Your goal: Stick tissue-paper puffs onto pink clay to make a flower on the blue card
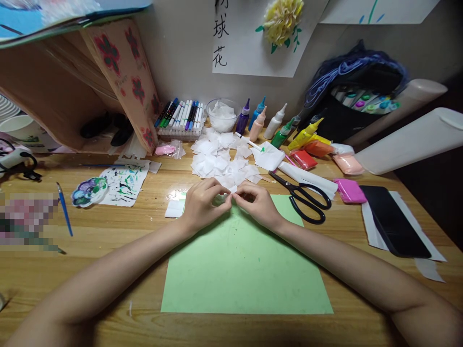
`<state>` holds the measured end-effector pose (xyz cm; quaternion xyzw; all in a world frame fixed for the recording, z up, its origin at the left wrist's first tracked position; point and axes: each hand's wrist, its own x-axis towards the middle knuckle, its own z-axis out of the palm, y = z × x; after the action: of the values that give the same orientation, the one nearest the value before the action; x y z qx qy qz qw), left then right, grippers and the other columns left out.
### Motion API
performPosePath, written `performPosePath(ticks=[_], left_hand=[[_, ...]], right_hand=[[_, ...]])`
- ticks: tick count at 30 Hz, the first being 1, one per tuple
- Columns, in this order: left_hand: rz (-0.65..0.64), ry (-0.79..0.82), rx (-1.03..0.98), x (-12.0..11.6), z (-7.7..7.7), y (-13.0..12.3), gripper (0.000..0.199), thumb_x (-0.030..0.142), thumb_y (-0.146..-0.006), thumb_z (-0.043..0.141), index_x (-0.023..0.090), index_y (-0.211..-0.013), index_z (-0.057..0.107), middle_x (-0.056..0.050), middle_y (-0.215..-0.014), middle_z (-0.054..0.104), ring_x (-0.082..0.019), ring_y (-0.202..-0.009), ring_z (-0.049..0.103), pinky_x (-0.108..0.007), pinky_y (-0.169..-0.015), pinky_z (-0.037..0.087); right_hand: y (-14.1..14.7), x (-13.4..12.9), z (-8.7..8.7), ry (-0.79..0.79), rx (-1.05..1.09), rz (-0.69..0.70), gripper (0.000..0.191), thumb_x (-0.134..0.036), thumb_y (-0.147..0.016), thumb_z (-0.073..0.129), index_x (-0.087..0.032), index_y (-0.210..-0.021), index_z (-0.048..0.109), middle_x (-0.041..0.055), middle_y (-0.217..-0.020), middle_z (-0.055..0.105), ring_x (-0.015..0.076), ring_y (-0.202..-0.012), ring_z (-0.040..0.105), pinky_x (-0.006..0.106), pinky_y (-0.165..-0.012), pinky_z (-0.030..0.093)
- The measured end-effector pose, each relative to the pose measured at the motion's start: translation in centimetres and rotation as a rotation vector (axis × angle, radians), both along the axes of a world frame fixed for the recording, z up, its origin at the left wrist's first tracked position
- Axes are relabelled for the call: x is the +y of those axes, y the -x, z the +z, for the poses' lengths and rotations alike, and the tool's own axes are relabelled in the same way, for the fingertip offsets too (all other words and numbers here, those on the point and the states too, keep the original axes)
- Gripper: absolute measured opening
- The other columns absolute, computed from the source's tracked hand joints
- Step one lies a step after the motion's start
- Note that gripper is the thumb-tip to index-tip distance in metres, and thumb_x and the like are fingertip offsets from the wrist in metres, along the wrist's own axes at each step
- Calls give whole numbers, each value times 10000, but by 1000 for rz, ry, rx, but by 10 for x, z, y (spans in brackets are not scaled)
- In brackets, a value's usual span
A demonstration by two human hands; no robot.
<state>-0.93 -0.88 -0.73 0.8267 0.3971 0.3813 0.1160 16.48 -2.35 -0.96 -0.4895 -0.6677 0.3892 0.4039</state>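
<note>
My left hand (203, 203) and my right hand (261, 206) meet fingertip to fingertip over the far edge of a green sheet of paper (246, 274). Both are closed in a pinch on a small piece of white tissue paper (233, 189), of which only a bit shows between the fingers. Just beyond them spreads a pile of white tissue squares (211, 161). Black-handled scissors (300, 190) lie to the right of my right hand, partly over the green sheet's corner. A folded white paper (175, 208) lies beside my left wrist.
Paint bottles (257, 126), a glass bowl (223, 115) and markers (183, 113) line the wall. At right are clay packets (350, 191) and a phone (396, 221). To the left lie a paint palette (89, 191), a blue brush (65, 209) and a cardboard box (119, 72).
</note>
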Motion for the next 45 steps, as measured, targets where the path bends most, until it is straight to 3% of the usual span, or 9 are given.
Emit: performPosePath(ticks=[8,24,45], left_hand=[[23,-50,50,0,-1,-1,104,209,-765,580,171,-669,569,2,-662,561,-114,-613,502,-243,-565,355],[11,-45,10,1,-2,-1,159,201,-758,582,173,-621,507,18,-606,512,-99,-567,458,-236,-529,327],[-1,4,-26,0,0,-1,120,215,-779,590,160,-674,572,19,-628,527,-90,-573,466,-218,-537,340]], right_hand=[[1,-1,2,-13,-29,16,130,-213,-810,584,-176,-696,635,8,-673,537,122,-610,465,257,-539,361],[1,0,-1,34,44,-31,104,-263,-767,636,-169,-733,605,8,-716,539,109,-606,472,245,-521,377],[1,1,-2,82,105,-59,108,-251,-750,649,-162,-738,589,2,-714,537,106,-614,486,238,-527,379]])
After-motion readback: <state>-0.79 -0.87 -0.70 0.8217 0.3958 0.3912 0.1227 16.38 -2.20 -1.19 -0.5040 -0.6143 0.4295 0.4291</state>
